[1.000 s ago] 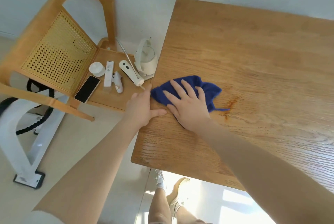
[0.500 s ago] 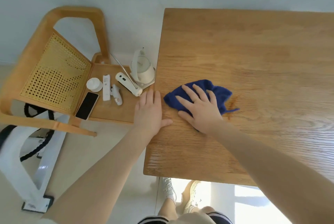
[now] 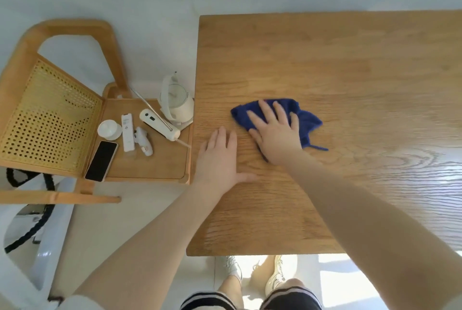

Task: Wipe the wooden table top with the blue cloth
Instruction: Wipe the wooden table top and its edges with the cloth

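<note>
The blue cloth [image 3: 306, 119] lies crumpled on the wooden table top [image 3: 350, 64], a little in from the table's left edge. My right hand [image 3: 275, 132] presses flat on the cloth with fingers spread, covering its middle. My left hand [image 3: 220, 159] rests palm down on bare wood near the left edge, fingers apart and holding nothing. It sits just left of the cloth without touching it.
A wooden chair [image 3: 50, 109] stands left of the table. Its seat carries a white kettle [image 3: 176, 100], a phone [image 3: 101, 160], a white remote [image 3: 127, 132], a small round white item [image 3: 109, 130] and other small white devices. My feet [image 3: 252, 272] show below the table's near edge.
My right hand has slid the cloth to the right, away from the table's left edge. My left hand has stayed planted near that edge. The camera view has shifted, so the table sits squarer.
</note>
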Demonstrator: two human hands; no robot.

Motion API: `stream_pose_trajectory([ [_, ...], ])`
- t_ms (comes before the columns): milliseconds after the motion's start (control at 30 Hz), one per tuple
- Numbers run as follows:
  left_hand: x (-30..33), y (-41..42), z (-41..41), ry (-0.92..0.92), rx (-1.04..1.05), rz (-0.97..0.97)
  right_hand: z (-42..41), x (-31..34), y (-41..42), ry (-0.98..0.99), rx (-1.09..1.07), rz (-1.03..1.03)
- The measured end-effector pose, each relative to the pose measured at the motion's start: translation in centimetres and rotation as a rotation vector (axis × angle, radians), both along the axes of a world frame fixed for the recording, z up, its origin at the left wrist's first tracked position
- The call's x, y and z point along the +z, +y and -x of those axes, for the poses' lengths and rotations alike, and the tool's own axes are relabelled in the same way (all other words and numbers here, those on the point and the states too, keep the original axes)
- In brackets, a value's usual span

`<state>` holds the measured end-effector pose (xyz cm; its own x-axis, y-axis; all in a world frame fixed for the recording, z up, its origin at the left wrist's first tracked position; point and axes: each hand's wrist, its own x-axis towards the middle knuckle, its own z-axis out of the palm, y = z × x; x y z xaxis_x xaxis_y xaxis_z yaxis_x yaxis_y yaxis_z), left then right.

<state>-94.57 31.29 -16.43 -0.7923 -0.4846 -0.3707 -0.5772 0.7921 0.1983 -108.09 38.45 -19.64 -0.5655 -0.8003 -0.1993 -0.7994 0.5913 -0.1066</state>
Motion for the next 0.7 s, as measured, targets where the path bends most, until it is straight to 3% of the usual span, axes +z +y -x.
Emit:
stream_pose_trajectory([
  [100, 0.2, 1.3, 0.8, -0.076, 0.033, 0.015, -2.6, 0.3, 3.0, -0.006, 0.090, 0.034],
  [233, 0.4, 1.5, 1.6, -0.122, 0.049, 0.042, 1.1, 0.3, 2.2, 0.042, 0.191, -0.025],
  [367, 0.3, 1.6, 1.9, -0.169, 0.095, 0.012, 6.8, -0.2, -0.9, -0.006, 0.016, -0.008],
  [500, 0.5, 1.8, 2.0, -0.183, 0.151, -0.046, 8.2, -0.1, -1.3, -0.028, 0.020, -0.006],
  [567, 0.8, 2.1, 2.2, -0.195, 0.177, -0.075, 7.0, -0.1, 0.9, -0.024, 0.098, 0.024],
  [700, 1.5, 2.3, 3.2, -0.202, 0.283, -0.168, 6.1, 0.0, 6.6, -0.081, 0.475, 0.128],
])
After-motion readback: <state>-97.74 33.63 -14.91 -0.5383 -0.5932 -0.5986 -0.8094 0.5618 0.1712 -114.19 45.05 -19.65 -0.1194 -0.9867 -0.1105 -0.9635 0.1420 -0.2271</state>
